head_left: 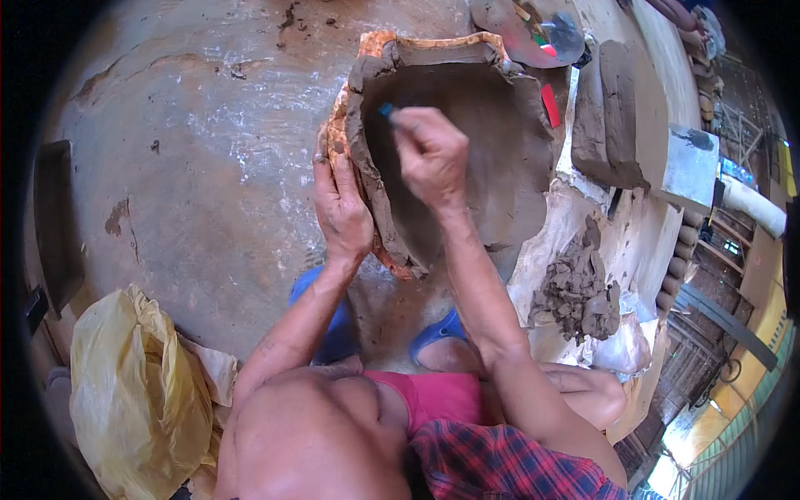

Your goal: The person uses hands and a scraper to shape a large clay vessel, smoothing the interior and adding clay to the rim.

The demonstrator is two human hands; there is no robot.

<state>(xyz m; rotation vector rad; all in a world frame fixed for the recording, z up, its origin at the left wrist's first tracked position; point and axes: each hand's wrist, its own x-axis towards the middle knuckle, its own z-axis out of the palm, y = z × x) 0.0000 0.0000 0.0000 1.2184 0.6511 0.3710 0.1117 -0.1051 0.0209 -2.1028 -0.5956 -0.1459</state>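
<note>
Grey clay (479,179) lines the inside of a large hollow mould (337,125), whose orange-stained rim shows at the back and left. My left hand (343,212) grips the mould's left outer side, fingers pointing away from me along its wall. Inside the hollow, near the left wall, my right hand (433,154) is closed around a small blue tool (387,109). Only its tip shows beyond my fingers, so its full shape is hidden. Ragged clay edges stand up around the hollow.
Right of the mould lie a big clay block (612,117), a heap of clay scraps (577,287) and a red strip (550,106). A round dish (558,37) with small tools sits behind. A yellow plastic bag (137,387) is at near left; my blue-shod feet are below the mould.
</note>
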